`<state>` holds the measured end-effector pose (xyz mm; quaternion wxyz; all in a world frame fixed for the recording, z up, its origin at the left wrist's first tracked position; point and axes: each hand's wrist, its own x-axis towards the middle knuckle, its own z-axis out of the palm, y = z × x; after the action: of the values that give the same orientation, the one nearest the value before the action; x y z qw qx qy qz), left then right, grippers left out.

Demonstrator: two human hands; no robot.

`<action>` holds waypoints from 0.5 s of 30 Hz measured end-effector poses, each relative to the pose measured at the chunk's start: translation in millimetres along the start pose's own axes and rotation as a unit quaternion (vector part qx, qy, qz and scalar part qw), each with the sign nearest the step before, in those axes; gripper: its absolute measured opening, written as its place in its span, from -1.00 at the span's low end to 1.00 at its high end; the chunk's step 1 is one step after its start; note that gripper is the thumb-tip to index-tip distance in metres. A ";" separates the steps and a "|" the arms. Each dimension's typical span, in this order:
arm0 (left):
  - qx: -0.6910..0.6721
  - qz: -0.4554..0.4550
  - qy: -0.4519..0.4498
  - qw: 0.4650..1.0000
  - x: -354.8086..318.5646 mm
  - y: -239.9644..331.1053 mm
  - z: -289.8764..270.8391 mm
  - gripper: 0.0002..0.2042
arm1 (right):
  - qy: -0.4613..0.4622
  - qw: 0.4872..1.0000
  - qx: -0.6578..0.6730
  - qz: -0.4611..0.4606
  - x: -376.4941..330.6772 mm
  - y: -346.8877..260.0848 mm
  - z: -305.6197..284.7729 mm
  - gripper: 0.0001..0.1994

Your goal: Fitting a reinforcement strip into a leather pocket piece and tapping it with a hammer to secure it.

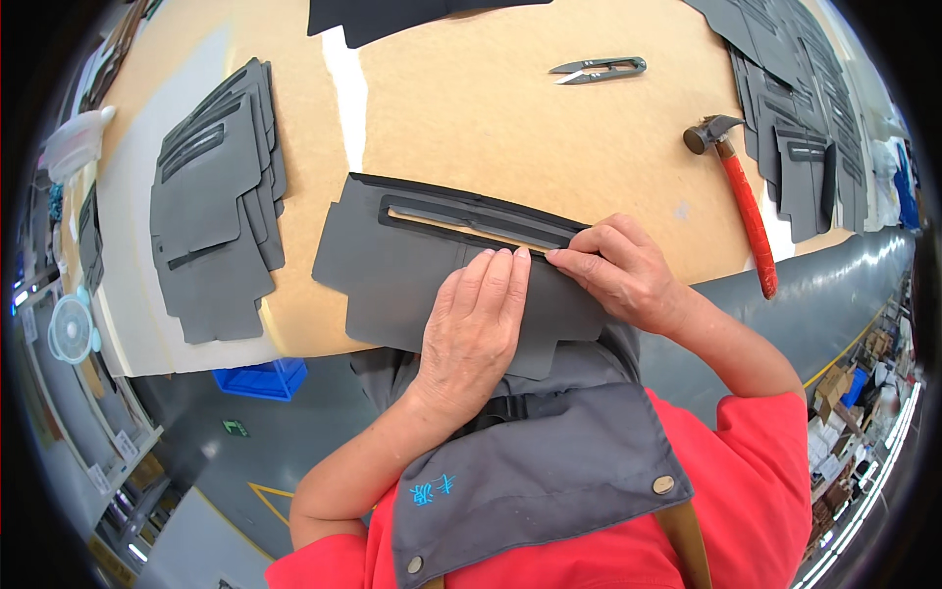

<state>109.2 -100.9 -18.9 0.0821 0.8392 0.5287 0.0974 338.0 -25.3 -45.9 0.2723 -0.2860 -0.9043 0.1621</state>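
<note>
A dark grey cut panel (392, 285) lies at the near edge of the table, its long narrow slot framed in black. My left hand (476, 319) rests flat on it, fingers stretched out together, their tips just below the slot. At the slot's right end, my right hand (623, 270) pinches the panel's black edging between thumb and fingers. Part of the panel's right side is hidden under my right hand, and its lower edge overhangs the table towards my lap.
Stacks of similar grey panels lie at left (201, 196) and far right (805, 187). Thread snips (601, 70) and a red-handled hammer (748, 211) rest on the brown-covered table (471, 118). A dark panel (422, 15) sits at the far edge; a blue bin (260, 380) stands below.
</note>
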 end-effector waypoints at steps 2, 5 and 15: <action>-0.012 -0.001 0.007 1.000 -1.3 0.8 -0.4 -0.47 | -0.002 1.000 -0.011 -0.023 0.6 -0.3 -2.2 -0.66; -0.014 -0.002 0.013 1.000 -1.5 2.8 -0.5 -0.47 | -0.005 0.999 -0.010 -0.037 -3.1 0.6 -2.7 -0.66; -0.034 0.011 -0.011 0.999 -1.2 7.9 -1.4 -0.47 | -0.009 1.000 0.002 -0.019 -8.0 1.2 -7.1 -0.55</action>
<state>115.2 -105.3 -15.7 0.1149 0.8428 0.5149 0.1069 348.2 -28.3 -44.0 0.2676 -0.2661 -0.9118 0.1616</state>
